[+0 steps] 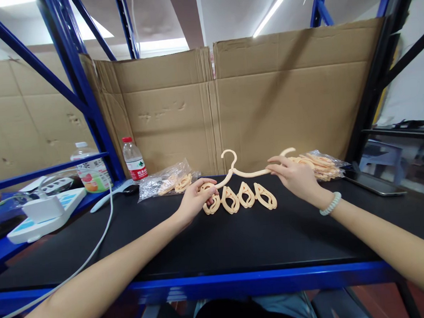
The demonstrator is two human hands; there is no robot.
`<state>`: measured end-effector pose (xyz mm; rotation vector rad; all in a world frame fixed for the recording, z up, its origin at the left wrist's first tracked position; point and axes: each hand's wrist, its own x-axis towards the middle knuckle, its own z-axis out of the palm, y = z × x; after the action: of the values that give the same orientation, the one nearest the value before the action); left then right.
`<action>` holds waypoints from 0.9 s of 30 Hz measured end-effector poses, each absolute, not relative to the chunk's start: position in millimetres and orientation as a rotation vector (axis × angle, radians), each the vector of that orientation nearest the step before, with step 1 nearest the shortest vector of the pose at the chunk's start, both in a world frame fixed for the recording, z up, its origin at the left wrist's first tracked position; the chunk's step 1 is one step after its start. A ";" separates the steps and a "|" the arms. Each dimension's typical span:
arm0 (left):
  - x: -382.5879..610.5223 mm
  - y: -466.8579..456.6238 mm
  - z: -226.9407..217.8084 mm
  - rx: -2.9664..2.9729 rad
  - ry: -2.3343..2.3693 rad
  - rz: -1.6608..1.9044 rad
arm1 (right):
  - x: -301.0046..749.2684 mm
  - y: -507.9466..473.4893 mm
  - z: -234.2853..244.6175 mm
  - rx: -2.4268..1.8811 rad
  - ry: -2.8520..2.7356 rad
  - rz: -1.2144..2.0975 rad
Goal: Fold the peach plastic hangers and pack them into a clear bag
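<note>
Fingers of the left hand (195, 199) and right hand (297, 176) grasped a cream hanger (250, 174), apparently spread open, toward the tabletop's (247, 243) back edge. Nearer the front edge, four looped pieces (233, 210), seemingly hangers not yet unfolded, lay in a row.

A cream-coloured hanger (249, 174), unfolded, is held just above the row of four folded hangers (241, 198). Its slim hook rises behind the row's middle, curling open to the left. The left arm slopes down to the row's left part; the right runs nearly level, its upturned tip beyond the row's right end.
</note>
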<state>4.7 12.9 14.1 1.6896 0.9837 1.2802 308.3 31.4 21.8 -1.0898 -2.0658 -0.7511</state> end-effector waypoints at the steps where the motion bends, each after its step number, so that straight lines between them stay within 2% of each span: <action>1: 4.3 13.6 13.8 1.693 0.985 1.283 | 308.3 32.6 21.0 -1.084 -2.085 -0.732; 11: 4.1 14.5 12.9 1.678 1.002 1.296 | 302.0 41.3 11.6 -0.862 -2.037 -0.176; 19: 3.6 14.7 12.8 1.670 1.005 1.296 | 296.0 39.3 15.7 -0.746 -1.802 0.643; 23: 3.6 14.2 14.3 1.635 0.977 1.307 | 300.6 40.9 17.4 -0.706 -1.624 0.864; 27: 2.6 15.5 16.1 1.550 0.914 1.396 | 308.6 46.8 17.1 -0.703 -1.520 0.930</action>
<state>2.6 15.5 16.1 1.5503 0.9136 1.3965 308.6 46.8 17.1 -0.7026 -1.5198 0.9296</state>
